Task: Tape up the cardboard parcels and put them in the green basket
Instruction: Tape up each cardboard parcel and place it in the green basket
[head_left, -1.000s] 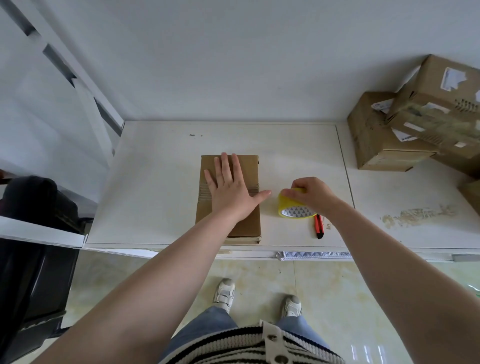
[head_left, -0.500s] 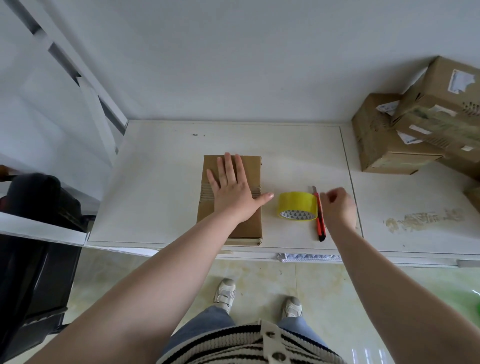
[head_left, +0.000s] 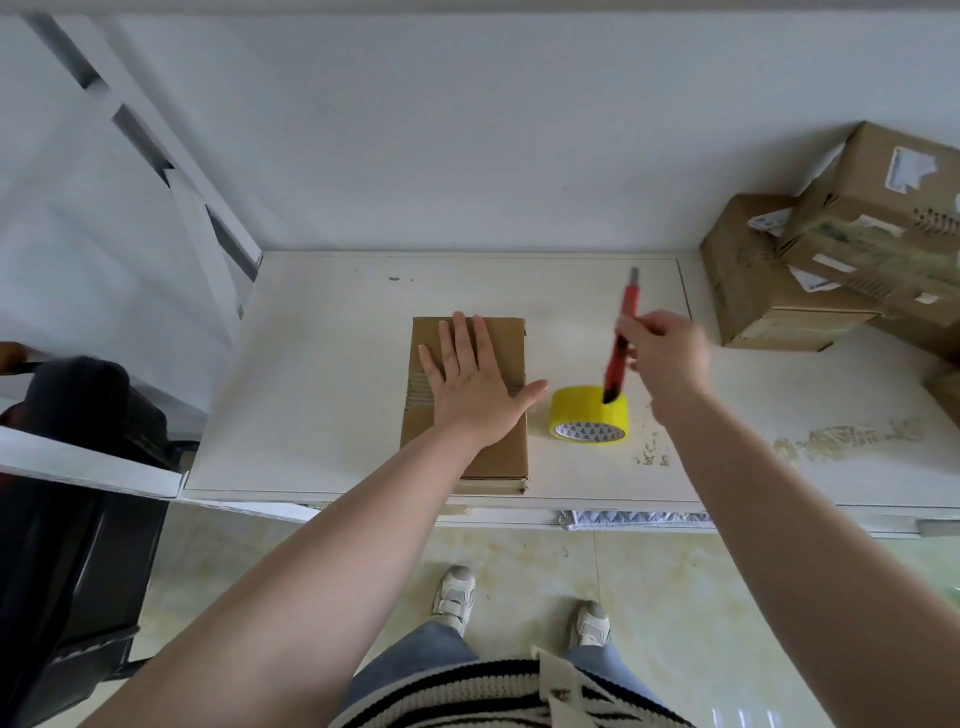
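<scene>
Left hand (head_left: 475, 387) flat atop cardboard parcel (head_left: 511, 447)

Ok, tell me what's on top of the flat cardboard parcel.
The left hand lies flat on the cardboard parcel, fingers straight. Whatever is beneath the palm is covered.

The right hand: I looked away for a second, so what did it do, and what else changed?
The right hand let go of the yellow tape roll, left standing on the table, and picked up the red box cutter, lifting it off the table. The left hand stayed pressed flat on the cardboard parcel, which did not move.
</scene>
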